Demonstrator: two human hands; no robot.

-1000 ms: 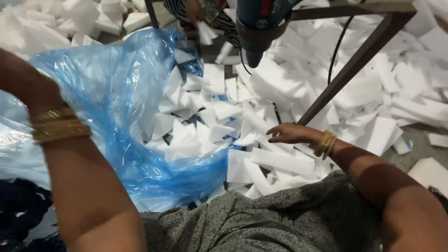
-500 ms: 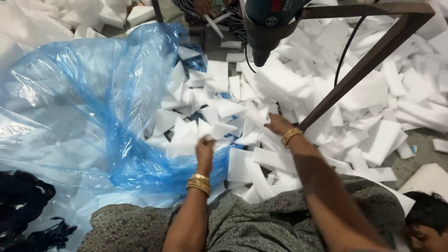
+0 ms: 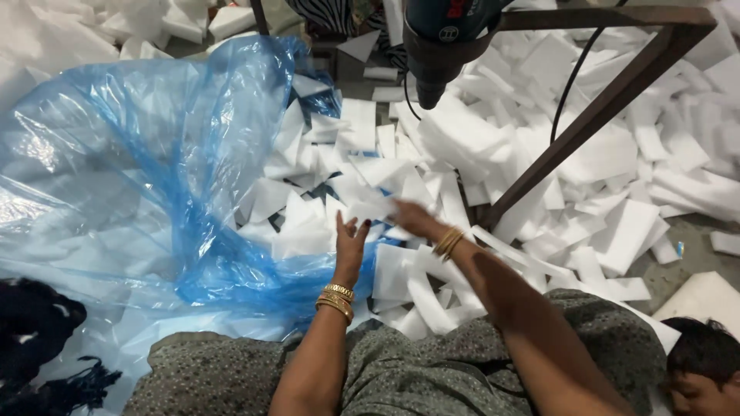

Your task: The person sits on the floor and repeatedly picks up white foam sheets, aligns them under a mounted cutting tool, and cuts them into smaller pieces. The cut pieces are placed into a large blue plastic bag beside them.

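A big blue plastic bag (image 3: 116, 177) lies open on the left, its mouth holding white foam offcuts (image 3: 308, 223). My left hand (image 3: 351, 240) is raised at the bag's mouth with its fingers spread, touching the foam and holding nothing. My right hand (image 3: 412, 218) is motion-blurred and lies over a flat white foam piece (image 3: 370, 209) right beside the left hand; its grip cannot be made out. Both wrists carry gold bangles.
White foam scraps (image 3: 617, 200) cover the floor to the right. A dark power tool (image 3: 435, 42) hangs overhead from a brown metal frame (image 3: 601, 108), with a black cable (image 3: 569, 81). Another person's head (image 3: 703, 362) is at the bottom right, and dark cloth (image 3: 38, 339) at the bottom left.
My left arm has come from the far left to the bag's mouth. My right hand has swept left across the foam pile towards the left hand.
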